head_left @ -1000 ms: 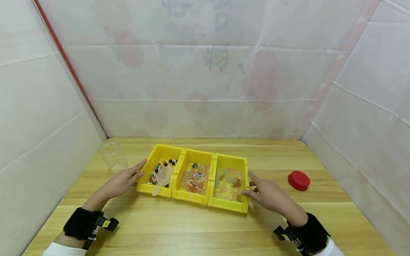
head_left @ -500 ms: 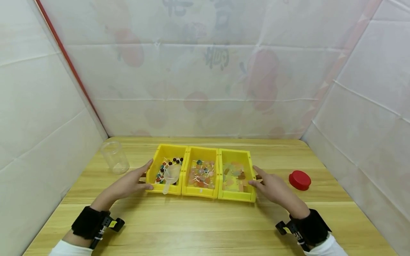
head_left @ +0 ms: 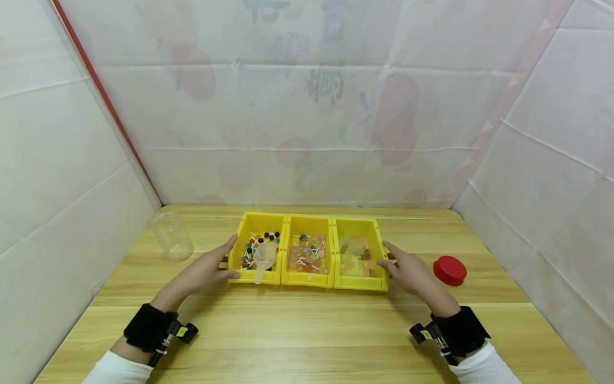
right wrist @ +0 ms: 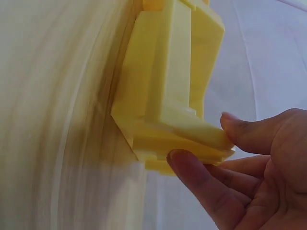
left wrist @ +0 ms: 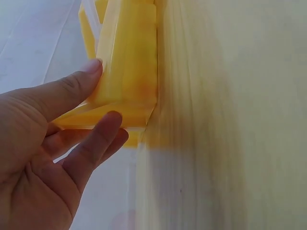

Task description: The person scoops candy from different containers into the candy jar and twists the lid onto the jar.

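While my left hand (head_left: 206,270) and right hand (head_left: 408,271) press spread fingers against the outer ends of the three yellow candy bins (head_left: 308,280) at table centre, uneven pressure may split the row and tip the clear scoop (head_left: 264,258) from the nine-o'clock bin.

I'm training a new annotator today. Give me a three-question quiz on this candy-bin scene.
1. True or false: the left hand touches the left bin.
2. Which bin holds the clear scoop? A left, B middle, C right.
3. Fill in: the red lid lies to the ___ of the right hand.

Key: 1 true. 2 A. 3 right.
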